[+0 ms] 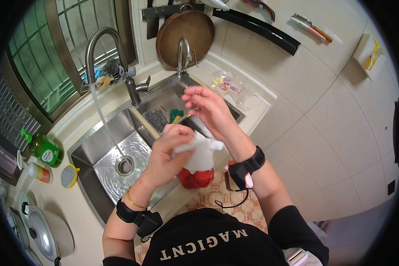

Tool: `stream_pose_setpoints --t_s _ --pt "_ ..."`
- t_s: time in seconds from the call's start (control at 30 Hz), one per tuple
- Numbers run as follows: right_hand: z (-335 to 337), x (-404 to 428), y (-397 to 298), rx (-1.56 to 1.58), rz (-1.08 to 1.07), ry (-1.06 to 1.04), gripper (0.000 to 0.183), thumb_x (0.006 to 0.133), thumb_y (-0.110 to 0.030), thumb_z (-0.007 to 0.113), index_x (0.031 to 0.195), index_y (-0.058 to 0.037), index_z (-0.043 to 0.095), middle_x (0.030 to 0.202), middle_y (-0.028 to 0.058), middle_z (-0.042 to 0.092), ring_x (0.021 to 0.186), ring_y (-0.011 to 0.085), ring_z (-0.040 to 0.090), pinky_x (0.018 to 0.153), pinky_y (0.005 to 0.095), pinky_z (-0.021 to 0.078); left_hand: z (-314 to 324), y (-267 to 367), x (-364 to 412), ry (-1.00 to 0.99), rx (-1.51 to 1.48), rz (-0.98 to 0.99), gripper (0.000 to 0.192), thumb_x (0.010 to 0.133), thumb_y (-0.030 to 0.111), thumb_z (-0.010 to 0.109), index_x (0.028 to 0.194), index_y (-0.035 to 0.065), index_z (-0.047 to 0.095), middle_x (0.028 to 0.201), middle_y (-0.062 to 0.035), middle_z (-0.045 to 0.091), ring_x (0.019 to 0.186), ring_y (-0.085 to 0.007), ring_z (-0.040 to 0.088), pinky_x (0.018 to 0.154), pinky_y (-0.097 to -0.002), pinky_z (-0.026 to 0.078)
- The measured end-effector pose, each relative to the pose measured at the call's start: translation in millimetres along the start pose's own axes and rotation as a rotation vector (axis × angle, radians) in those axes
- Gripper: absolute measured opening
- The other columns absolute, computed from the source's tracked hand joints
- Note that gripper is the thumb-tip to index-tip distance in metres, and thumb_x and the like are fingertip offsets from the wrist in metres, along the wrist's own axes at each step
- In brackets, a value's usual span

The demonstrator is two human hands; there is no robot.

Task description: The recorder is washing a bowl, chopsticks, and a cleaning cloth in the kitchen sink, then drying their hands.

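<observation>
My left hand [173,154] holds a crumpled white cloth or paper sheet [201,154] between thumb and fingers. Below the sheet shows a red bag or bundle [197,179], its top hidden. My right hand [207,108] is raised beyond the sheet, fingers curled and apart, with nothing seen in it. Water runs from the tall faucet [89,63] into the left basin of the steel sink [103,156]. In the right basin lie a steel wool scourer [156,119] and a green and yellow sponge or cloth [176,114].
Peeled garlic and shallot pieces [226,83] lie on clear plastic at the counter's back corner. A round wooden chopping board [185,38] leans behind the small faucet [183,56]. At left stand a green soap bottle [48,149], a spray bottle [38,172] and a lidded metal pot [50,232].
</observation>
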State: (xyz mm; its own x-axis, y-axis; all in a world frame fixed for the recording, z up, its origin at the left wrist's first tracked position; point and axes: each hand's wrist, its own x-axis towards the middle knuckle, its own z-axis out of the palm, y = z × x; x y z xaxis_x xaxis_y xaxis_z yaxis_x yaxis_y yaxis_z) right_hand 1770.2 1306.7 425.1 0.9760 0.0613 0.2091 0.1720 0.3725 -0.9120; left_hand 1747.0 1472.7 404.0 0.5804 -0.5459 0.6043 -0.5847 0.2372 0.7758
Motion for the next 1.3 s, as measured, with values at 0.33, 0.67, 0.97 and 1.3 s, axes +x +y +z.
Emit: stream_pose_setpoints --t_s 0.33,0.67,0.97,1.3 --pt "29.5 -48.8 21.9 0.016 0.118 -0.034 0.028 0.088 -0.019 0.043 0.111 -0.0046 0.044 0.097 0.0019 0.049 0.089 0.0076 0.045 0.073 0.0217 0.0384 -5.6 -24.3 8.8 0.344 0.446 0.032 0.016 0.063 0.0 0.065 0.075 0.0023 0.055 0.078 -0.0078 0.052 0.078 -0.0216 0.047 0.07 -0.0285 0.039" --pt "-63.3 -81.6 19.8 0.001 0.111 0.603 0.029 0.08 -0.035 0.054 0.067 -0.0103 0.049 0.051 -0.0031 0.042 0.038 0.0052 0.035 0.031 0.019 0.0229 0.7 -54.1 -13.9 -0.067 0.113 -0.257 0.051 0.063 0.015 0.069 0.109 0.0048 0.05 0.107 -0.0088 0.048 0.098 -0.0236 0.044 0.085 -0.0305 0.034" --pt "-167.7 -209.8 23.7 0.333 0.19 0.97 0.019 0.072 -0.021 0.065 0.07 -0.0086 0.051 0.056 0.0021 0.048 0.052 0.0119 0.05 0.049 0.026 0.0471 41.0 -110.0 -68.3 -0.395 0.503 -0.224 0.051 0.052 0.016 0.074 0.097 0.0114 0.05 0.108 -0.0171 0.042 0.099 -0.035 0.042 0.083 -0.0363 0.036" --pt "-256.5 -342.9 40.4 0.524 0.174 1.299 0.019 0.085 -0.025 0.049 0.075 -0.0084 0.046 0.048 -0.0015 0.038 0.034 0.0066 0.028 0.028 0.0174 0.02 -32.6 -109.2 -68.5 0.732 -0.438 -0.895 0.034 0.085 0.028 0.042 0.11 0.0051 0.044 0.109 -0.0086 0.05 0.095 -0.0211 0.053 0.079 -0.0339 0.046"
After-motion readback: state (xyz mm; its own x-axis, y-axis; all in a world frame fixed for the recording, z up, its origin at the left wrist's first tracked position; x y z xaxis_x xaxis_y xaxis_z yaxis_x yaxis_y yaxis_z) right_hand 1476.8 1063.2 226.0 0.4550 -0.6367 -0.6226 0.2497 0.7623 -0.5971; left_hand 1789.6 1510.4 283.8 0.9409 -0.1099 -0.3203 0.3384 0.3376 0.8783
